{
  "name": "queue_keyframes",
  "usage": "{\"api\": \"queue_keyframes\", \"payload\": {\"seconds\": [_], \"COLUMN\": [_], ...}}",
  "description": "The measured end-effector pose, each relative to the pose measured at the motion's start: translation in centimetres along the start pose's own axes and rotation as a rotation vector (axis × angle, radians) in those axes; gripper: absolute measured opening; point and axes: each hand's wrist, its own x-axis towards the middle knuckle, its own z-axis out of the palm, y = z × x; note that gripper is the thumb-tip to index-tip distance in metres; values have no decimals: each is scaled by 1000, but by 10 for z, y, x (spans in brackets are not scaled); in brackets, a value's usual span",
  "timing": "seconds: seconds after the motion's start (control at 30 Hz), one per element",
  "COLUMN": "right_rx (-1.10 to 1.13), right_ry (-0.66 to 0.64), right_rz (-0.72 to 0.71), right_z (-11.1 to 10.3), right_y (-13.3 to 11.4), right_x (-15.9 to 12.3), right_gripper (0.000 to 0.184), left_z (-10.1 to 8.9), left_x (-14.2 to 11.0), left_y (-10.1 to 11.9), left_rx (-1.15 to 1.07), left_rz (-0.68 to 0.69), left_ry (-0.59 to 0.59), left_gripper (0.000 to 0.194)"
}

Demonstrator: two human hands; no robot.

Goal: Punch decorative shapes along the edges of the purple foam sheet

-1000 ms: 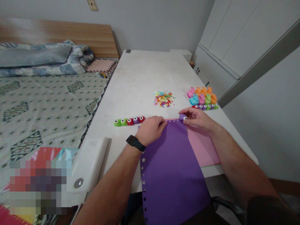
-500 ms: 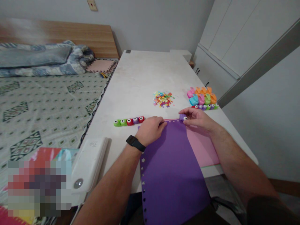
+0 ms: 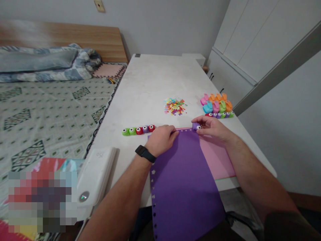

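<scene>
A large purple sheet of paper (image 3: 183, 180) hangs over the front edge of the white table, with shaped holes punched along its left and far edges. My left hand (image 3: 164, 137), a black watch on its wrist, pinches the sheet's far edge. In my right hand (image 3: 212, 128) is a small purple craft punch (image 3: 196, 126), gripped between thumb and fingers at the sheet's far right corner. Beneath the purple sheet lies pink paper (image 3: 218, 157), showing at the right. A row of small green, red and purple punches (image 3: 138, 130) stands just left of my left hand.
Colourful paper confetti (image 3: 175, 106) is heaped mid-table. Larger pink, orange, blue and green punches (image 3: 217, 103) stand at the right edge, with a row of small ones in front. A long white device (image 3: 96, 175) lies at the left edge, beside a bed (image 3: 57, 117).
Both hands, the purple sheet and the punch stay practically in place. The white device's round window now shows small green lights.
</scene>
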Motion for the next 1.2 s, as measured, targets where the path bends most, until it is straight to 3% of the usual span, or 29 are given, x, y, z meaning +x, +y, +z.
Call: {"api": "queue_keyframes", "payload": {"seconds": [1.2], "right_rx": [-6], "right_ry": [2], "right_rz": [-17], "right_z": [0], "right_y": [3], "right_x": [2], "right_gripper": [52], "left_z": [1], "left_x": [0], "left_y": [-1], "left_rx": [8], "left_rz": [-22], "left_ry": [-7], "left_gripper": [30]}}
